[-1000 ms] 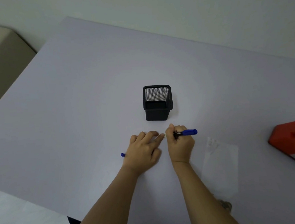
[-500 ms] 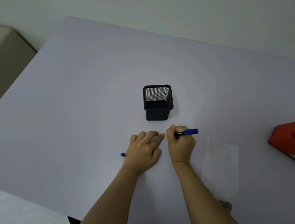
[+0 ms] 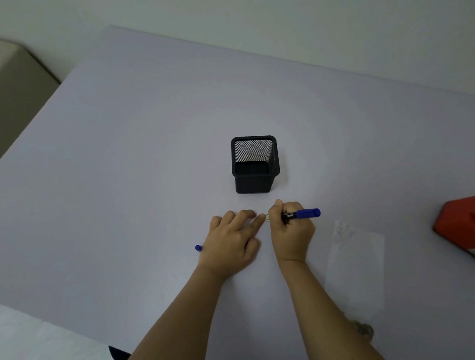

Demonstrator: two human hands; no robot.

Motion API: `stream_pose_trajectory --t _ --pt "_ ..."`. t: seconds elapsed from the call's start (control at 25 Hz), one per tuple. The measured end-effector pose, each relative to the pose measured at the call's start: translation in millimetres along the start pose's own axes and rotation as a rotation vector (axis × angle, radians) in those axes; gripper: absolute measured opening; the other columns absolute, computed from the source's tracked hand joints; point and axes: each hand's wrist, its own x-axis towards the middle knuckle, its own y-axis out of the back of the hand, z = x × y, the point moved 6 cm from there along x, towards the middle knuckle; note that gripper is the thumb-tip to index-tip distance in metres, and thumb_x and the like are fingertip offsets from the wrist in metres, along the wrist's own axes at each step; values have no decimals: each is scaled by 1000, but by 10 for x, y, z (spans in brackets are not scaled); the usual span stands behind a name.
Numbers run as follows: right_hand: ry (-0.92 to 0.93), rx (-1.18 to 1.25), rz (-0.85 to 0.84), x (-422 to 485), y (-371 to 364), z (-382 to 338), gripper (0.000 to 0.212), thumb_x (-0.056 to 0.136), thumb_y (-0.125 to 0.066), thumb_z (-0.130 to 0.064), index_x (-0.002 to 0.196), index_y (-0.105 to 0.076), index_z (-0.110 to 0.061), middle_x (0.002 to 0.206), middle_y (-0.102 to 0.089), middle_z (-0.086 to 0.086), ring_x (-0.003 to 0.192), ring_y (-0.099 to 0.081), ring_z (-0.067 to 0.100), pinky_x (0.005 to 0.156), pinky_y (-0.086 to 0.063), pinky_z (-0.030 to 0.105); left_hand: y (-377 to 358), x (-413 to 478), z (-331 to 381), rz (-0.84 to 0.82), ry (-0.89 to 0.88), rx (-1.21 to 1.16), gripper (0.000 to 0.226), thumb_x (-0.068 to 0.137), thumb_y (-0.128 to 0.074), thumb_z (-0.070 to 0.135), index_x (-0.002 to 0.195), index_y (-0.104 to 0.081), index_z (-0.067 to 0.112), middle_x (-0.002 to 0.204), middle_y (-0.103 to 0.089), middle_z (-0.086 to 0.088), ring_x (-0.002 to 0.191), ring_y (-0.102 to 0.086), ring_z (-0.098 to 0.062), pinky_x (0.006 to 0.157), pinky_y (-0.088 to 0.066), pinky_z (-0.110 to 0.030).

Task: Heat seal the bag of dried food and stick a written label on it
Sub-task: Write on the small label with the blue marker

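Fingers (image 3: 246,217) of the left hand (image 3: 230,243) are spread flat on the table (image 3: 115,161), pinning down a small label (image 3: 267,217), of which only a pale sliver shows between the two hands. Nothing is gripped by that hand. A blue pen cap (image 3: 198,248) pokes out at its 9 o'clock side; whether it is touched by the hand cannot be told.

The right hand (image 3: 291,229) is curled shut round a blue marker pen (image 3: 301,214), its tail pointing to 3 o'clock and its tip hidden at the label.

The clear bag (image 3: 357,267) is laid flat at 4 o'clock from the hands, well apart from them. Dried food (image 3: 363,330) is probably the dark clump at its near end, though the view there is poor. By judgement the bag is light, limp and slippery; it is best taken by the empty upper film, with the contents kept low and away from the seal line.

The label is judged thin and liable to curl, and is best lifted by one corner.

The red heat sealer (image 3: 473,226) is cut off by the frame at 3 o'clock. A black mesh pen holder (image 3: 255,164) stands at 12 o'clock, just beyond the hands, clear of the bag's path to the sealer.
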Motion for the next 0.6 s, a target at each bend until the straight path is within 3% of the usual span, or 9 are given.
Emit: stream_pose_trajectory --t 0.44,0.6 --pt "4 -5 -3 -7 -10 -13 36 87 -47 -23 58 -53 -1 51 -53 10 48 -42 10 51 -35 4 -22 7 -13 -11 7 -1 45 84 -39 32 123 -59 23 113 -62 2 85 -57 -17 71 -44 -34" --pt "-7 -8 1 -3 -8 6 37 88 -47 -22 59 -54 -1 53 -55 11 46 -48 20 48 -39 16 -10 1 -2 1 0 -1 45 84 -39 32 122 -60 22 113 -62 2 84 -56 -17 70 -43 -34"
